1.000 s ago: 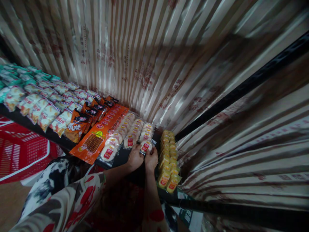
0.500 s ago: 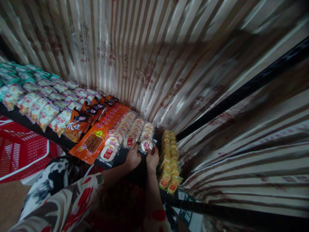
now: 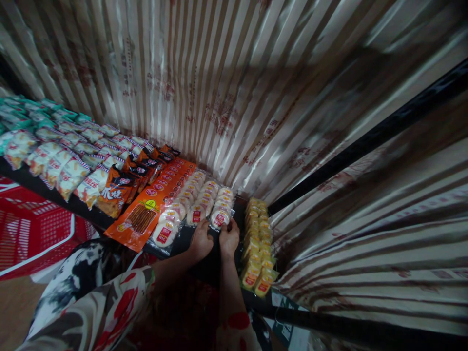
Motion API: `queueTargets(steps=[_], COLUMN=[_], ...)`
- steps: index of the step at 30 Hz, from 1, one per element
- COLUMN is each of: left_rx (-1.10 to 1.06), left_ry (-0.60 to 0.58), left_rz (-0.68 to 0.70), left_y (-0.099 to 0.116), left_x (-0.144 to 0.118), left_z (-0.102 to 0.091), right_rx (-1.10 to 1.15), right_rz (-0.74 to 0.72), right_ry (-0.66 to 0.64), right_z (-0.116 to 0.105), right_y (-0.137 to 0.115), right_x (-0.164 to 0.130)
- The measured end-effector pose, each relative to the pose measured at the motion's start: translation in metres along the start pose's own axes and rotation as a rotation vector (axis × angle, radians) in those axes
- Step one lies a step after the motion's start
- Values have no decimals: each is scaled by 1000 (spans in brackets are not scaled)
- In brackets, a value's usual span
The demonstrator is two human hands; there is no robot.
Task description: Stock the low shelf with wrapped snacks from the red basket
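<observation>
Two hands: I see my left hand [image 3: 200, 242] and right hand [image 3: 229, 240] side by side at the shelf's front edge, both curled around the nearest round cake packet [image 3: 220, 219] in the right-hand row.
Hidden: fingertips tuck under the packet, so I cannot tell how tight either grip is.
Shelf: the dark shelf [image 3: 190, 236] carries rows of round cakes, yellow packets [image 3: 256, 246] just right of my hands, and long orange packs [image 3: 151, 207] to the left.
Basket: a red basket [image 3: 32, 234] sits below left; contents unclear.
Writing: red labels on the cakes, too blurred to read.
</observation>
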State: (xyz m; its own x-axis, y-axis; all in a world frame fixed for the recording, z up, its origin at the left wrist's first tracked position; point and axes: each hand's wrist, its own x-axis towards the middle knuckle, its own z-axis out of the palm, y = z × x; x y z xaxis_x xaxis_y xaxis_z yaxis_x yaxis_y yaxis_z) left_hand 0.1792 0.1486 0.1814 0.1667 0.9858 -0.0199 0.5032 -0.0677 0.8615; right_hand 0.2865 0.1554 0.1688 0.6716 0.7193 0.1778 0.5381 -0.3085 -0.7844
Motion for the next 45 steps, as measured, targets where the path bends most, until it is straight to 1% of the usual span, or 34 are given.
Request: queueTargets(steps=[4, 11, 17, 21, 29, 37, 45], left_rx=[0, 38, 53, 67, -7, 62, 143], left_ry=[3, 2, -30, -36, -48, -91, -73], left_rz=[9, 69, 44, 46, 23, 96, 144], left_y=[2, 1, 1, 2, 2, 10, 9], left_x=[-2, -5, -6, -9, -8, -22, -38], left_z=[0, 0, 2, 2, 2, -5, -9], right_rx=[-38, -48, -90, -68, -55, 55, 56], right_rz=[-25, -65, -79, -68, -104, -122, -176], right_ry=[2, 23, 20, 56, 52, 50, 67], right_z=[0, 4, 6, 6, 5, -3, -16], right_y=[0, 5, 4, 4, 5, 1, -9], right_x=[1, 1, 1, -2, -4, -14, -36])
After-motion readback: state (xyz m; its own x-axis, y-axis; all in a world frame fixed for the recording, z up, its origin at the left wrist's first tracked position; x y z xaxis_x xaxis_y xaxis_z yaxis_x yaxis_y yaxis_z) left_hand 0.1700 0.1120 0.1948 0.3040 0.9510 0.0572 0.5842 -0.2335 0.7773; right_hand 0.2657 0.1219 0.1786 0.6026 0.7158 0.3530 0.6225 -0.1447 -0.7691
